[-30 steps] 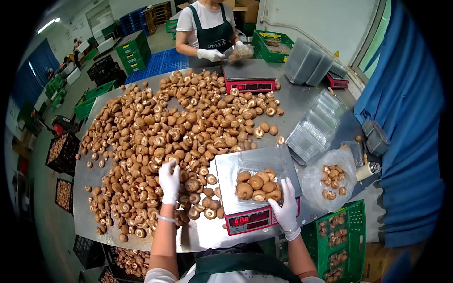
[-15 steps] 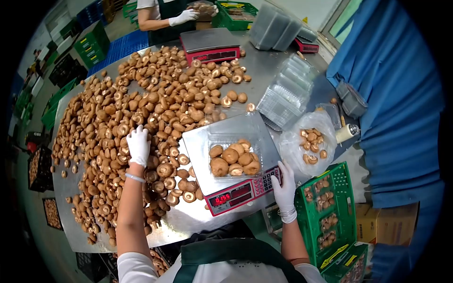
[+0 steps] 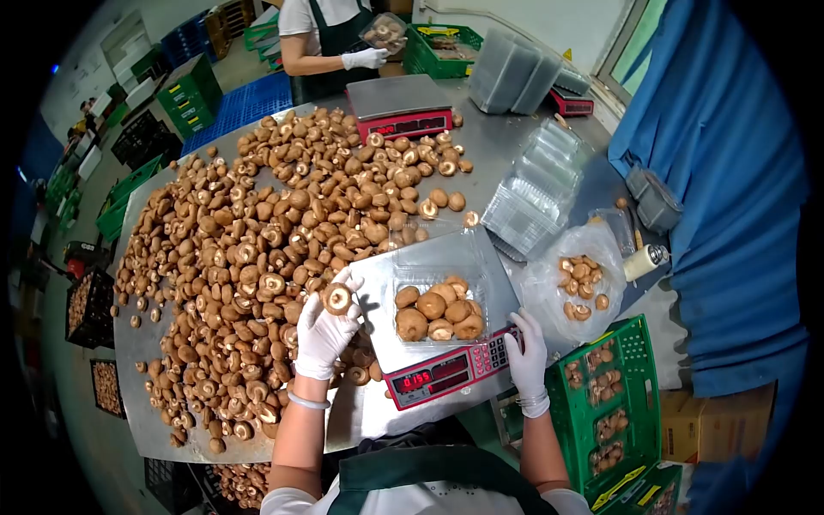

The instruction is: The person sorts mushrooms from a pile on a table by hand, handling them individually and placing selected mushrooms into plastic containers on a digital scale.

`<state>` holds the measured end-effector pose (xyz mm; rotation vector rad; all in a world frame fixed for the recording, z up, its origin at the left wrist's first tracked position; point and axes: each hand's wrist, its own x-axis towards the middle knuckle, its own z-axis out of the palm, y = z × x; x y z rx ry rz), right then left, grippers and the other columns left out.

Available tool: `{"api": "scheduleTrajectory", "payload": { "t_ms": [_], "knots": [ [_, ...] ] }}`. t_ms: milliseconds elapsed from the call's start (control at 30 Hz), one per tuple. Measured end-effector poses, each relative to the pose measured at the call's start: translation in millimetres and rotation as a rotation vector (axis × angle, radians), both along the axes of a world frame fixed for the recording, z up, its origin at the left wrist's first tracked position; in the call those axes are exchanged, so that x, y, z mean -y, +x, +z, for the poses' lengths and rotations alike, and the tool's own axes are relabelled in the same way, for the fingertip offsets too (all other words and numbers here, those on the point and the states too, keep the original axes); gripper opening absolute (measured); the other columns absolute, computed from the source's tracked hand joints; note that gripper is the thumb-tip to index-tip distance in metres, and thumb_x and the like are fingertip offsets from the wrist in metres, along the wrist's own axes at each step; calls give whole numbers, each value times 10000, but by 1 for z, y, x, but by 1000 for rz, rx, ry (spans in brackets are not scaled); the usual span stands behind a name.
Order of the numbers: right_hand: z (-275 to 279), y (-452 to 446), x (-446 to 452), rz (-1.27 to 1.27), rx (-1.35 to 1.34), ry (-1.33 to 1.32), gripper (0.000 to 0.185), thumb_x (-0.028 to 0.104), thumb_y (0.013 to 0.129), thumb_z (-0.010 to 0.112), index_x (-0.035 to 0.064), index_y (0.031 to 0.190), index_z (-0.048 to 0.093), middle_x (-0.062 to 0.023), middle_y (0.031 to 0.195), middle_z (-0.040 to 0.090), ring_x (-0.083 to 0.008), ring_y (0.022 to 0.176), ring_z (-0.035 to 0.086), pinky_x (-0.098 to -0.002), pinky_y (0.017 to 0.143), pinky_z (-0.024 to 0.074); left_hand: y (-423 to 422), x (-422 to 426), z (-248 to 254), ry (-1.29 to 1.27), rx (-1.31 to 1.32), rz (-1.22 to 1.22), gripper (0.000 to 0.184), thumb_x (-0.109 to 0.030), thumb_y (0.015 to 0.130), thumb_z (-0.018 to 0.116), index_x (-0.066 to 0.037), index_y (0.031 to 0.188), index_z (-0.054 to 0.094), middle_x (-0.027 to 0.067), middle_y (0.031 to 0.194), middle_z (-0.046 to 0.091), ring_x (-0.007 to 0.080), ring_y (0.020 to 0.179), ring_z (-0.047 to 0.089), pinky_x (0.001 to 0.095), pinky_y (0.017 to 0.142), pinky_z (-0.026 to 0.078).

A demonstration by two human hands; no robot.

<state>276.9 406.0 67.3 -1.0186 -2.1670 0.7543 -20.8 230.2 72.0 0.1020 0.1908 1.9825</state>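
My left hand (image 3: 322,339), in a white glove, holds a shiitake mushroom (image 3: 336,299) with its pale underside and stem turned up. It is just left of the red-framed digital scale (image 3: 429,379), whose display reads 0.155. On the scale's metal plate stands a clear plastic punnet (image 3: 439,279), lid raised, with several brown mushrooms (image 3: 434,305) inside. At the scale's right front corner rests my gloved right hand (image 3: 528,356), fingers stretched out beside the keypad and holding nothing. A large heap of loose shiitake mushrooms (image 3: 257,232) spreads over the table to the left.
Stacked clear punnets (image 3: 536,193) lie behind the scale. To its right are a plastic bag (image 3: 558,275) with mushrooms and a white roll (image 3: 645,262). A green crate (image 3: 639,360) holds filled packs. Across the table, a co-worker (image 3: 330,51) holds a punnet near another scale (image 3: 399,107).
My left hand has moved right from the heap to the scale's edge, and a mushroom now shows in it. My right hand stays at the scale. The co-worker's punnet is raised and tilted.
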Motion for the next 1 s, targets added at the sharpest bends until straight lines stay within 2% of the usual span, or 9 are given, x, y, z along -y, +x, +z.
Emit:
{"api": "scheduleTrajectory", "payload": {
  "t_ms": [67, 167, 300, 500, 567, 700, 833, 933, 1000],
  "knots": [
    [-2, 0, -2, 10, 9, 7, 334, 74, 855, 597, 21, 1184, 577, -181, 1279, 526, -315, 1166, 520, -366, 987, 404, -11, 7, -21, -126, -121, 19, 578, -461, 966, 456, 20, 1287, 452, 191, 1162, 588, 261, 858, 638, 298, 667, 572],
    [-3, 3, -7, 26, 10, 4, 334, 115, 849, 626, 34, 1172, 591, -177, 1257, 543, -333, 1166, 522, -385, 985, 417, -54, 29, -42, -504, -541, 244, 245, -232, 957, 525, -15, 1041, 604, 129, 982, 646, 204, 822, 646, 296, 738, 540],
    [-9, 8, -11, 28, 34, 11, 332, 115, 846, 629, 38, 1168, 595, -176, 1243, 552, -332, 1147, 532, -388, 976, 421, -110, 26, -61, -1269, -1717, 897, 234, -67, 839, 591, -57, 1066, 650, 92, 949, 666, 222, 908, 621, 308, 822, 491],
    [-6, 8, -3, 36, 92, 89, 330, 123, 841, 637, 32, 1156, 598, -177, 1228, 558, -345, 1128, 533, -405, 969, 419, -142, -20, -98, -1450, -2618, 258, 325, -115, 815, 550, -212, 1104, 664, 72, 843, 639, 253, 868, 596, 378, 732, 475],
    [-2, 12, 1, 27, 112, 98, 330, 123, 840, 638, 28, 1153, 597, -174, 1221, 563, -346, 1116, 536, -407, 960, 423, -150, -18, -91, -1373, -2470, 220, 342, -129, 811, 625, -205, 1143, 652, 105, 931, 664, 281, 862, 618, 383, 744, 491],
    [-7, 26, 4, -31, 147, 126, 325, 120, 832, 642, 27, 1141, 604, -172, 1212, 570, -341, 1106, 540, -403, 957, 426, -134, -17, -52, -850, -917, 120, 332, -235, 943, 570, 24, 1147, 606, 18, 961, 673, 80, 792, 618, 212, 695, 502],
    [-7, 29, 7, -84, 141, 113, 320, 121, 826, 646, 31, 1132, 611, -163, 1201, 581, -339, 1099, 544, -399, 954, 428, -85, -19, -3, -593, -576, 53, 320, -223, 939, 558, -8, 1174, 582, 50, 996, 665, 108, 754, 633, 224, 657, 520],
    [-2, 19, 5, -30, 86, 115, 320, 127, 817, 654, 42, 1124, 620, -153, 1183, 598, -332, 1085, 552, -397, 951, 430, -34, -30, 40, -565, -832, 40, 314, -201, 925, 578, -7, 1171, 578, 54, 1023, 655, 129, 743, 633, 221, 634, 518],
    [-1, 11, 4, -10, 74, 125, 313, 136, 815, 657, 43, 1112, 627, -152, 1178, 599, -330, 1077, 557, -396, 943, 437, 2, -47, 36, -703, -1384, 286, 364, -315, 887, 628, -61, 1147, 614, 55, 1009, 658, 142, 777, 622, 240, 685, 502]
  ]
}}
